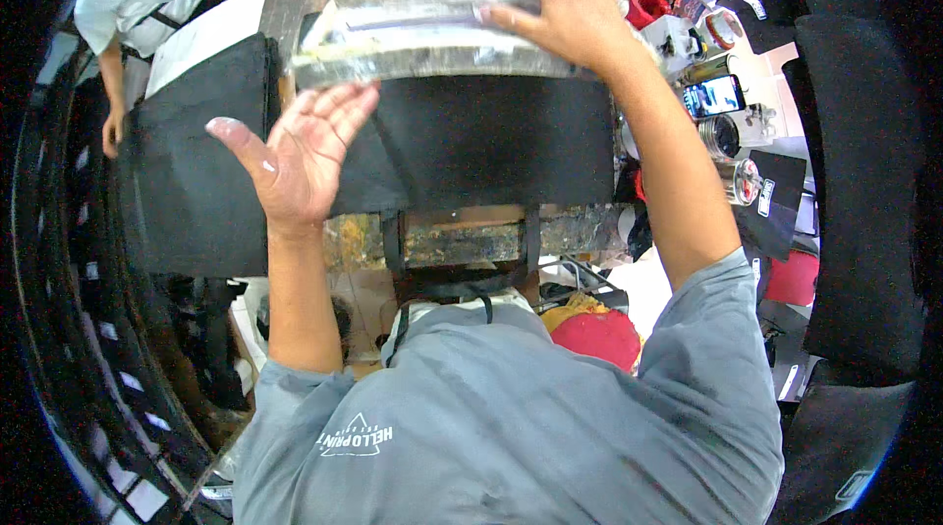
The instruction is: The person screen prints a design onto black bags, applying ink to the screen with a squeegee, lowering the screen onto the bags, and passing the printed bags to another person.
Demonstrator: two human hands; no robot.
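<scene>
A paint-smeared, whitish screen-printing frame [442, 63] is at the far side of the work surface, slightly blurred. My left hand [306, 157] is open, palm up, thumb stretched out to the left and marked with pale smears. Its fingertips come close to the frame's near left edge; whether they touch it I cannot tell. Over the right part of the frame is my right hand [575, 19], thumb and fingers apart, with nothing visible in it. In front of the frame, black fabric [481, 142] lies flat between my arms.
More black fabric [196, 152] is spread at the left. A person [147, 4] in a light shirt stands at the far left. To the right are a lit phone [714, 96], a red container [645, 4], and several jars [722, 137]. A red round seat [599, 338] is below.
</scene>
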